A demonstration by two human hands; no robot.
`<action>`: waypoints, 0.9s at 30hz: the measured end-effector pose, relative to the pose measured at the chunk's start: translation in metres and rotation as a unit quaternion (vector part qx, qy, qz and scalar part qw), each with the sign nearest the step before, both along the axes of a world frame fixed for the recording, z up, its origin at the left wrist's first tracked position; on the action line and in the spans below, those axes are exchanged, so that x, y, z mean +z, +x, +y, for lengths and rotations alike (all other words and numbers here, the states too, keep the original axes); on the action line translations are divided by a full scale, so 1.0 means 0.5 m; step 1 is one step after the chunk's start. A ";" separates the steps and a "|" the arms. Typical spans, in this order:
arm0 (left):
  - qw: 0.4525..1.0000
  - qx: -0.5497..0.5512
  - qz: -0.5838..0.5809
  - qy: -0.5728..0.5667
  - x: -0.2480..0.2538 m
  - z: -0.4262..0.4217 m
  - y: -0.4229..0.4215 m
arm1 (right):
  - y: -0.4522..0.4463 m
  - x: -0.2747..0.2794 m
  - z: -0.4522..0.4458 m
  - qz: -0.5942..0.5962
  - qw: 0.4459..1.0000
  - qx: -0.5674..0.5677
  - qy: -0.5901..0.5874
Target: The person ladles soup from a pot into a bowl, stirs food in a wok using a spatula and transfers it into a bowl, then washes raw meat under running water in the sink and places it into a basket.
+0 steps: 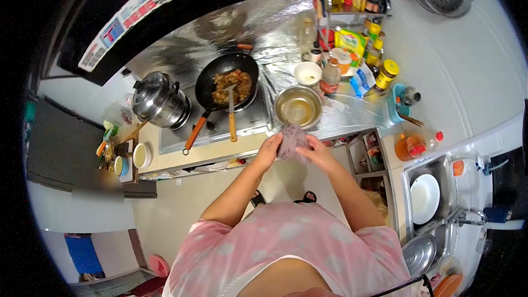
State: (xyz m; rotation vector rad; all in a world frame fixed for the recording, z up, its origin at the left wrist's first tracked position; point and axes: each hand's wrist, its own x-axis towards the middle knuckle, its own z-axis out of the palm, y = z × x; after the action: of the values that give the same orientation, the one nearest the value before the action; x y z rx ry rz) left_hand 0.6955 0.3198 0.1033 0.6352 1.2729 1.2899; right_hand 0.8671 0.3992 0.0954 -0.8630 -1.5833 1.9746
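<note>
Head view, both hands (269,152) (319,154) half-curled, gripping cloth (291,142)

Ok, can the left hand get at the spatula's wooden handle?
Probably yes: nothing seems to stand between the left hand and the spatula's wooden handle, though that hand is holding the cloth.

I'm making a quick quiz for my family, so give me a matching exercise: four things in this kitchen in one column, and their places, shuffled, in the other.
Column one
1. Crumpled cloth
2. Spatula
3. White basin
4. Lidded pot

Column two
A. In the sink
B. With its blade in the food in the wok
C. On the stove, to the left of the wok
D. Held between the left hand and the right hand

Right pairs: 1-D, 2-B, 3-A, 4-C.
</note>
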 end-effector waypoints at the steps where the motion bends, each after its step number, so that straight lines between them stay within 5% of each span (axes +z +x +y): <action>1: 0.998 0.042 -0.046 0.004 0.025 -0.014 -0.017 | -0.021 0.009 -0.009 0.001 0.999 0.035 -0.015; 9: 0.997 0.068 0.006 0.029 0.011 -0.165 -0.286 | -0.236 0.074 -0.118 -0.055 0.997 0.045 0.000; 15: 0.997 0.067 -0.016 0.044 0.100 -0.252 -0.434 | -0.398 0.120 -0.213 0.051 0.997 0.028 -0.054; 18: 0.973 0.095 0.211 -0.015 0.066 -0.273 -0.512 | -0.468 0.110 -0.244 -0.009 0.999 -0.019 0.027; 19: 0.947 0.095 0.304 0.042 0.053 -0.283 -0.536 | -0.486 0.117 -0.254 -0.015 0.999 -0.029 0.023; 21: 0.953 0.092 0.289 0.027 0.034 -0.302 -0.574 | -0.515 0.134 -0.272 -0.030 0.998 -0.049 0.015; 24: 0.959 0.114 0.256 0.048 0.006 -0.318 -0.611 | -0.553 0.112 -0.275 -0.120 0.974 -0.051 0.184; 27: 0.973 0.125 0.175 0.088 0.014 -0.333 -0.636 | -0.584 0.085 -0.265 -0.056 0.952 0.011 0.302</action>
State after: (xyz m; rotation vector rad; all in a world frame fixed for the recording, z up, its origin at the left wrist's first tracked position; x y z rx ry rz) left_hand 0.3774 0.1532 0.1105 0.8785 1.5764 1.5577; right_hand 0.5749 0.2665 0.1380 -0.7056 -2.1002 1.3297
